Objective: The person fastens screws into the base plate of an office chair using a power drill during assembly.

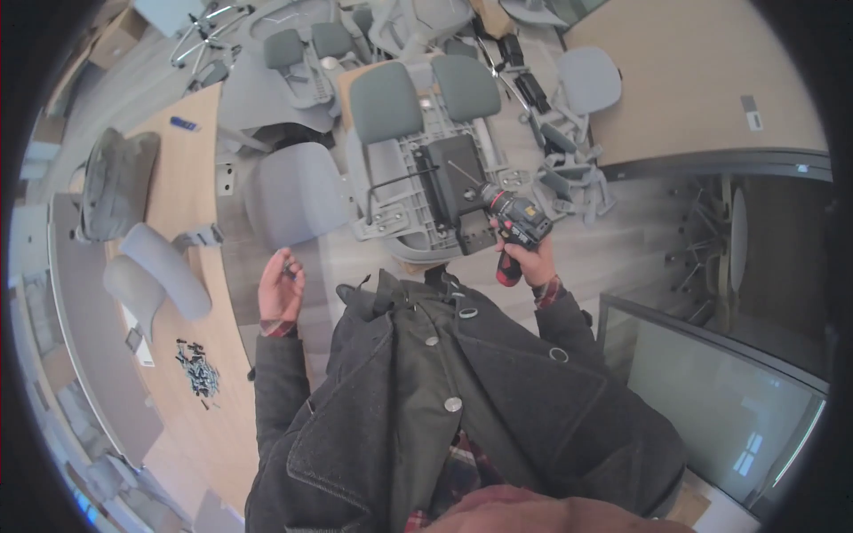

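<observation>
Sprawling across the upper middle of the frame, the upturned chair seat lies with its grey plastic underside and black mechanism plate facing up, two padded armrests at its far edge; more loose chair parts crowd the floor behind it. A long wooden table runs down the left side, with a heap of small dark screws lying on it at lower left. Just right of centre, the right hand is wrapped shut around the handle of a red and black cordless drill, whose long bit points up-left onto the plate. At centre left the left hand is raised, palm turned inward, fingers loosely curled around what looks like a few small screws, though that is hard to tell. Fastening the mechanism to the seat appears to be the step in hand; the next move likely calls for seating a screw in a hole and lining the bit squarely on its head.
</observation>
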The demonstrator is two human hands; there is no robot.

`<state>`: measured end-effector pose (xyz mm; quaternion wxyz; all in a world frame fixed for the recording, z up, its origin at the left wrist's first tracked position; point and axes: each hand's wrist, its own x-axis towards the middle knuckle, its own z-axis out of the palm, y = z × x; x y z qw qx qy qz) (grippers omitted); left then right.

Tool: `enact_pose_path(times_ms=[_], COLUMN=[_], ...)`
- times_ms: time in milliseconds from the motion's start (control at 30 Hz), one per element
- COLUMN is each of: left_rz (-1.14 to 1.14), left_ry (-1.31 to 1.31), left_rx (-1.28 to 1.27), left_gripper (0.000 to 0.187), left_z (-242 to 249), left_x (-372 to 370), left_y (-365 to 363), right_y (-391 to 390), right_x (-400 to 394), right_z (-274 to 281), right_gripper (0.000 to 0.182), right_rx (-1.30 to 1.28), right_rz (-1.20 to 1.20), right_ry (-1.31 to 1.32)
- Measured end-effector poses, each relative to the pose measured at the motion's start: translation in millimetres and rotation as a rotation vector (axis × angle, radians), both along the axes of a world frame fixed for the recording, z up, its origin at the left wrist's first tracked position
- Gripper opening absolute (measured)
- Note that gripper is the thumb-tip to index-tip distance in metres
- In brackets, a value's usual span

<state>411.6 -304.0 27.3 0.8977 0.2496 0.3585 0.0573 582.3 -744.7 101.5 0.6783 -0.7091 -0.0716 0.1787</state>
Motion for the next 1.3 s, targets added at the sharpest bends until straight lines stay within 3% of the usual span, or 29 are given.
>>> enact_pose_path(times_ms=[133, 267, 400, 900, 1300], left_rz=[-0.237, -0.405, -0.427, -0.296, -0.347], left_ry=[0.060, 0.048, 0.087, 0.252, 0.198], left_rx=[0.041, 0.005, -0.044, -0.345, -0.463], left_gripper=[0.020, 0.026, 0.030, 0.020, 0.021], left_z=[16.4, 14.4, 9.9, -31.1, -60.0], left_x=[79.6, 139.1, 178.9, 217.4, 203.5], left_y=[-81.9, -155.5, -211.6, -325.9, -365.7], right_y=[-63.3, -108.7, -144.5, -186.8, -185.5], right_x=[25.7, 48.9, 67.0, 51.9, 43.6], right_z=[-15.3, -0.8, -15.0, -37.9, -27.3], right_gripper=[0.023, 0.012, 0.002, 0.031, 0.042], right_rx=[-0.129, -0.243, -0.201, -0.122, -0.101], right_rz=[-0.037, -0.153, -0.164, 0.171, 0.068], right_ry=[-0.087, 0.090, 0.172, 0.139, 0.395])
